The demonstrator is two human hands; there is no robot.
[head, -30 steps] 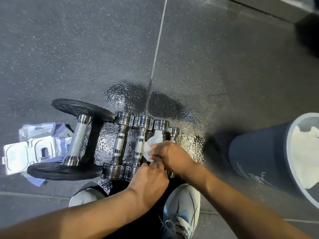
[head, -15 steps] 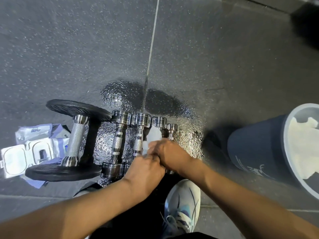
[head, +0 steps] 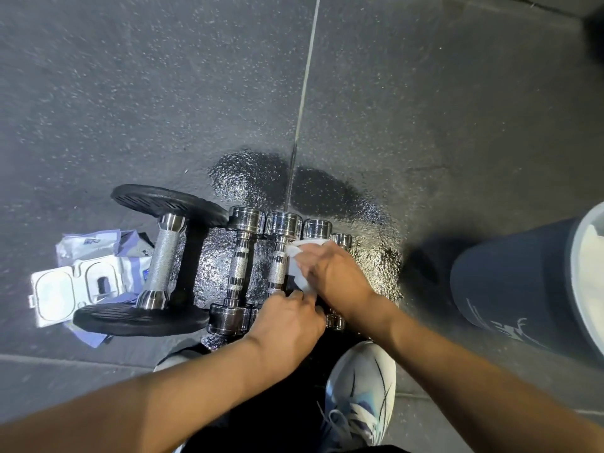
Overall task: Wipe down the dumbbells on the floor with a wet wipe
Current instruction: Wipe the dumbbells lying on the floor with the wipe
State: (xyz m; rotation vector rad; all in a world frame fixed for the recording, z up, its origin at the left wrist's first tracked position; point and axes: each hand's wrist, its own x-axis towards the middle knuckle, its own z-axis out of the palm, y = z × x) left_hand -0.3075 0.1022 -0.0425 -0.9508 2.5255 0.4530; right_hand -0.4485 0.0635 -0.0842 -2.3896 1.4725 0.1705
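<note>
Right fingers [head: 318, 256] grip crumpled white wipe [head: 298, 266] | against polished chrome dumbbell [head: 317, 228]

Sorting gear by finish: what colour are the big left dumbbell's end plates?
Black ribbed plates on the large steel-handled dumbbell; head view.

Dim scene; hard light glares off the wet floor [head: 376, 243] patch at centre and the chrome dumbbells [head: 282, 223]. Deep shadow at three o'clock; wide-angle bending at edges.

Left hand [head: 287, 320], right hand [head: 338, 277] and both forearms are bare; black legwear [head: 287, 410]; right sneaker [head: 359, 397] white with blue patches, black streaks, white laces
</note>
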